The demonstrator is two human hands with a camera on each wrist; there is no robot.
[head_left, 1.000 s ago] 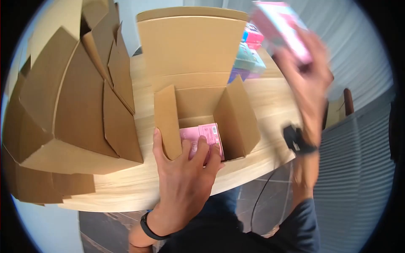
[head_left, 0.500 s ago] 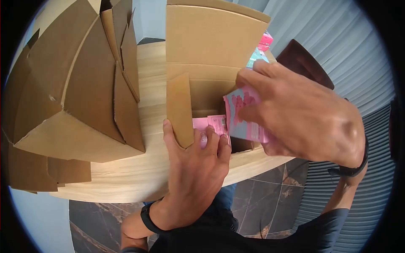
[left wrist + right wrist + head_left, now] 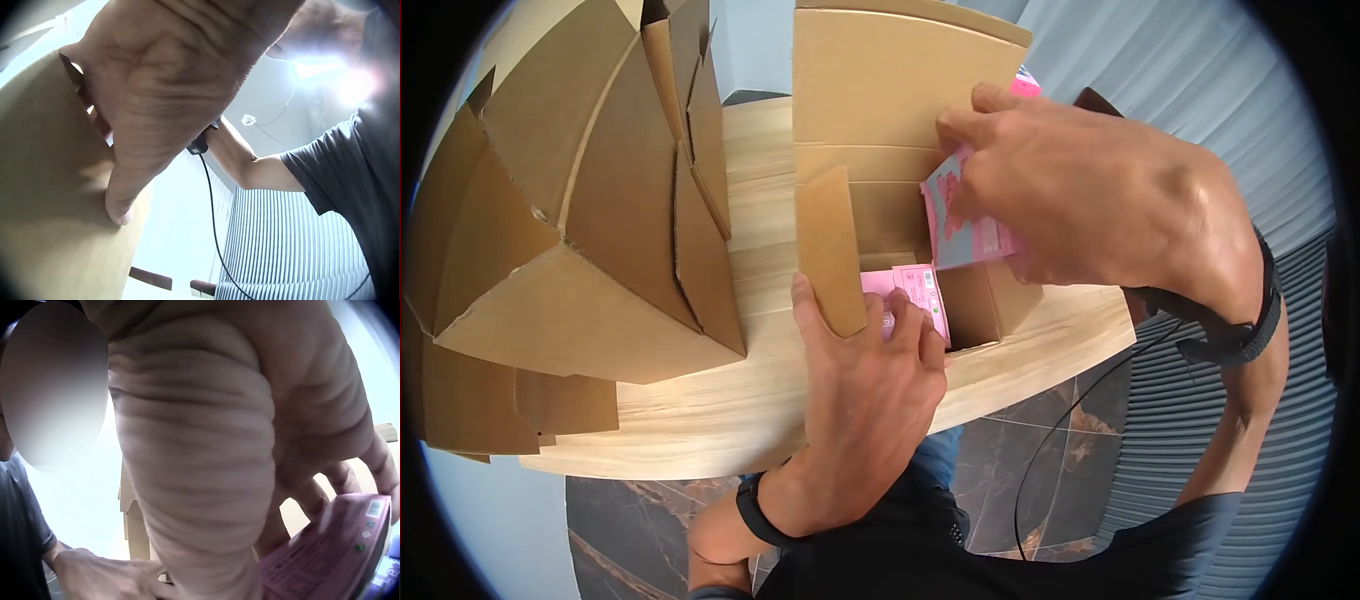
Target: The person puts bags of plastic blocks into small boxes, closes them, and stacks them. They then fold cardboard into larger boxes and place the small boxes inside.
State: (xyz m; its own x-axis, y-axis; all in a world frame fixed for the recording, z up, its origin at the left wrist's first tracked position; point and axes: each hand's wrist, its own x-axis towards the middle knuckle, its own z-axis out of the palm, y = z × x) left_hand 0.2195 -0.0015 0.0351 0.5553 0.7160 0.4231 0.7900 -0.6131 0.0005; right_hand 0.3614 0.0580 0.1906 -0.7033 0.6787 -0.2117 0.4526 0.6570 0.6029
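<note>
My left hand (image 3: 865, 385) holds the near left side of an open cardboard box (image 3: 910, 100). Its thumb lies against the outside, while its fingers reach over the edge onto a pink printed box (image 3: 918, 282) inside. In the left wrist view the thumb presses flat on the cardboard wall (image 3: 56, 206). A second pink box (image 3: 952, 243), with a grey printed face, is gripped by my right hand (image 3: 1110, 200) from above. It is tilted over the right part of the cardboard box's opening. The right wrist view shows fingers wrapped round this pink box (image 3: 322, 550).
A large folded cardboard carton (image 3: 610, 200) stands on the left of the wooden table (image 3: 760, 190). A bright pink package (image 3: 1025, 85) shows behind the raised lid. A bluish-purple package (image 3: 389, 575) appears in the right wrist view. A black cable (image 3: 1050, 440) hangs at the right.
My right hand has brought the second pink box from the upper right to the cardboard box, then shifted it slightly up and left. The left hand keeps its hold.
</note>
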